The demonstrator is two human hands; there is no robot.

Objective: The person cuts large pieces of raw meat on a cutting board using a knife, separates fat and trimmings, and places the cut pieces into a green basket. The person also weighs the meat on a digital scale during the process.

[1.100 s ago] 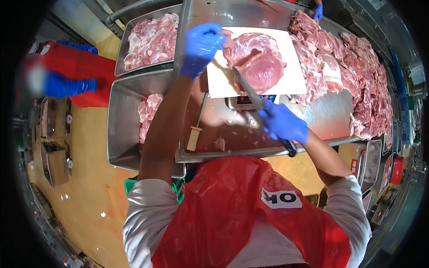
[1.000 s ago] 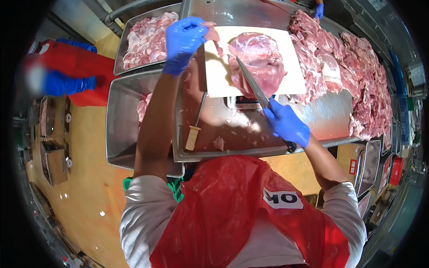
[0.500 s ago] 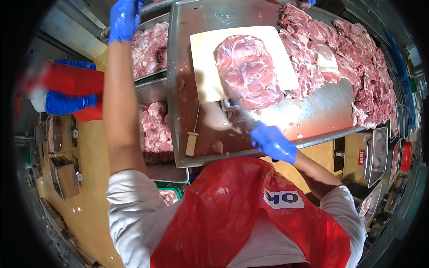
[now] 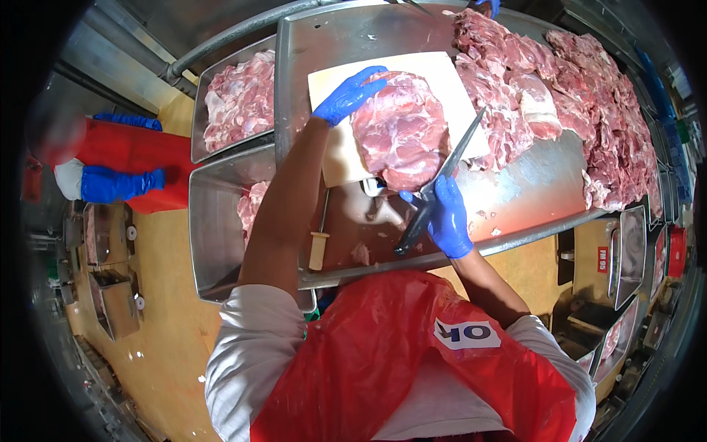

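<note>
A large slab of raw pink meat [image 4: 401,132] lies on a pale cutting board [image 4: 335,158], overhanging its near edge. At the slab's upper left, my gloved left hand [image 4: 351,96] rests with stretched fingers, fingertips on the meat. Close by its lower right edge, my gloved right hand [image 4: 446,217] holds a knife [image 4: 464,144] with a black handle; the blade points up and to the right, over the board's right side. A thin metal rod with a wooden handle [image 4: 318,250] lies left of the board. A small white-and-blue object [image 4: 373,187] is partly hidden beneath the slab.
The board sits on a rimmed metal table [image 4: 530,177]. Piled meat [image 4: 611,118] covers its right side. Two metal bins [image 4: 213,236] with meat stand at left. Another person in a red apron [image 4: 140,166] is farther left; someone's blue glove [image 4: 488,7] shows at the top edge.
My left hand has come down from above the upper left bin onto the slab. The knife, blurred before, now points up and right in my right hand. The slab has shifted slightly.
</note>
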